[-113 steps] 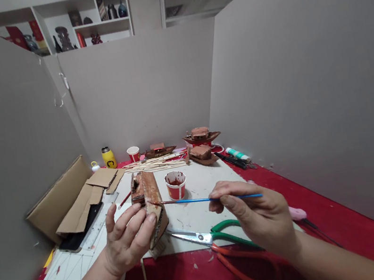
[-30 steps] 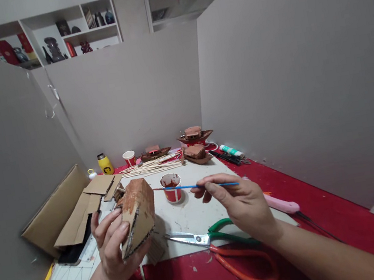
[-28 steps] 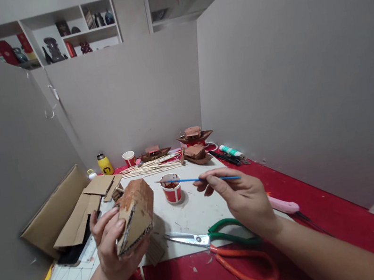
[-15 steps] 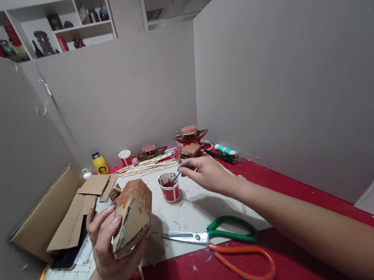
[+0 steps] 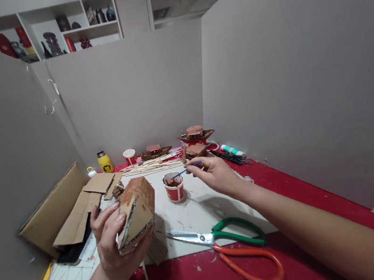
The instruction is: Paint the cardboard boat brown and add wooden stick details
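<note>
At the cup | right fingers pinched the brush | left fingers closed round the model | scissors lay nearby

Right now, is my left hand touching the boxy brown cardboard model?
Touching. The head view shows your left hand holding the cardboard model, fingers on it.

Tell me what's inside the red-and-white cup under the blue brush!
Dark reddish-brown paint, smeared on the inside of the cup too. The blue brush slants over the opening. The cup's front covers its bottom, so the paint's depth can't be seen.
</note>
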Tool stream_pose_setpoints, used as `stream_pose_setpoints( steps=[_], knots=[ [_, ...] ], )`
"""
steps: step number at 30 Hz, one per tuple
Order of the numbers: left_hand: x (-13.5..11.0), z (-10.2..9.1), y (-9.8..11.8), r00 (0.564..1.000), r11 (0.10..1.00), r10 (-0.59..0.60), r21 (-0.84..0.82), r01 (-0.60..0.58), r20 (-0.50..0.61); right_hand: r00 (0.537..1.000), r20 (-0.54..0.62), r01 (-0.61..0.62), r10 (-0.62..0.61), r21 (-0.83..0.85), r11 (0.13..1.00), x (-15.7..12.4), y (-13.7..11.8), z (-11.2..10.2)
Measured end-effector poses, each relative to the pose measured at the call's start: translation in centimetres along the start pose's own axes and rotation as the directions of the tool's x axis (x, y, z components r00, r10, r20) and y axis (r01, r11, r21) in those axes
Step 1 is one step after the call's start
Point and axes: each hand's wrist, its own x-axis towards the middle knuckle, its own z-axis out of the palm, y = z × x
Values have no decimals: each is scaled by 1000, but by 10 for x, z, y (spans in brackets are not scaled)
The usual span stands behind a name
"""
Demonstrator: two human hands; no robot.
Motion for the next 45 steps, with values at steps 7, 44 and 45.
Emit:
stream_pose_setpoints(
  steps=[7, 44, 45],
  knots=[
    [-4, 7, -2, 1000, 1000, -23, 3, 23, 22, 990, -136, -13, 26, 90, 996, -21, 4, -6],
    [-12, 3, 1, 988, 992, 121, 6, -122, 92, 989, -145, 87, 38, 763, 641, -76, -81, -2],
    [-12, 3, 1, 988, 992, 123, 7, -124, 92, 989, -145, 86, 38, 758, 646, -76, -81, -2]
  ],
)
